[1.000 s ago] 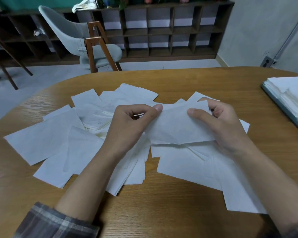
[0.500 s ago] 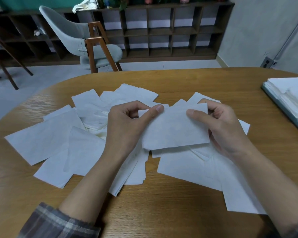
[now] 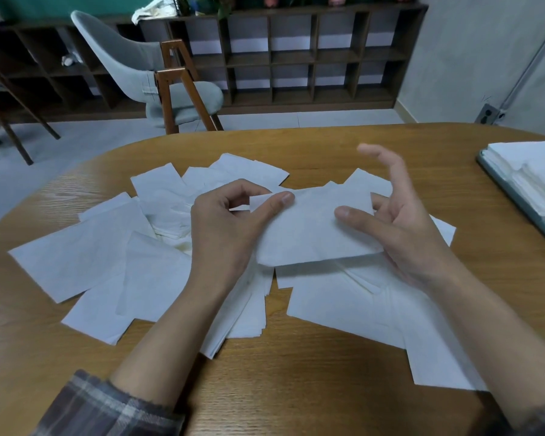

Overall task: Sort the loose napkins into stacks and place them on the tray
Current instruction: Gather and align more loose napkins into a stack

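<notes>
One napkin (image 3: 312, 231) hangs above the loose napkins (image 3: 76, 262) on the tabletop (image 3: 296, 388). Our left grip (image 3: 224, 228) pinches its left edge. Our right grip (image 3: 400, 228) is spread wide, thumb lying on it. Stacked napkins (image 3: 529, 165) sit on the tray (image 3: 513, 198) at right.

My left hand (image 3: 224, 228) pinches the left edge of a napkin (image 3: 312, 234), held above the loose napkins (image 3: 76, 262) scattered over the wooden surface (image 3: 328, 388) — my right hand (image 3: 403, 234) is spread, thumb on the napkin's right side. Far right, a tray (image 3: 516, 196) holds white stacks (image 3: 532, 165).
</notes>
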Demonstrator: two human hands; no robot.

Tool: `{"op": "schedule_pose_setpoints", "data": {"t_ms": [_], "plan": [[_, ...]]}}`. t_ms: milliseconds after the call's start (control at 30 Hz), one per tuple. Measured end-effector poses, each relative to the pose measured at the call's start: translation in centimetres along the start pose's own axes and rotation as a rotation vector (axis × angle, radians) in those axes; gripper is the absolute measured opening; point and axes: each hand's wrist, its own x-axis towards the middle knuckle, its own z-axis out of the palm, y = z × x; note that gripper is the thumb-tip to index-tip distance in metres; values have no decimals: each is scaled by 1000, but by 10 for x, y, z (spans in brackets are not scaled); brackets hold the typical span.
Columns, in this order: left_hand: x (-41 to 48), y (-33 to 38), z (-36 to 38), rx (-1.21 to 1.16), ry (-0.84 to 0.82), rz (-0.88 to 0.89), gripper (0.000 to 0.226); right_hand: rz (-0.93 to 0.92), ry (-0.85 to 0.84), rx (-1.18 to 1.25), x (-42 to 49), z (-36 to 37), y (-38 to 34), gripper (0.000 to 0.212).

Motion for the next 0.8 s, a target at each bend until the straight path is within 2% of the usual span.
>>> {"op": "schedule_pose_setpoints", "data": {"t_ms": [33,133,200,300,333,400,467,533,700,800], "plan": [[0,-1,0,6,9,14,20,-31,-35,-2,-1,0,-1,64],[0,-4,2,49,21,54,26,-66,-54,-186,0,2,0,32],[0,-6,5,100,17,131,25,-40,-19,-240,0,-2,4,23],[-1,-11,9,327,34,452,20,-37,96,-272,3,-10,6,26],[-1,-16,11,389,5,557,20,-47,146,-296,5,-13,5,26],[-2,-23,17,443,-213,644,15,-69,235,-389,8,-22,1,27],[-5,-29,27,516,-470,659,16,-89,280,-508,10,-32,-6,28],[-7,-32,38,574,-610,632,22,-94,286,-563,7,-41,-9,29],[-7,-21,54,601,-732,515,27,-103,277,-528,-3,-53,9,32],[-14,-18,56,597,-734,494,15,-110,243,-547,-2,-56,7,32]]}}
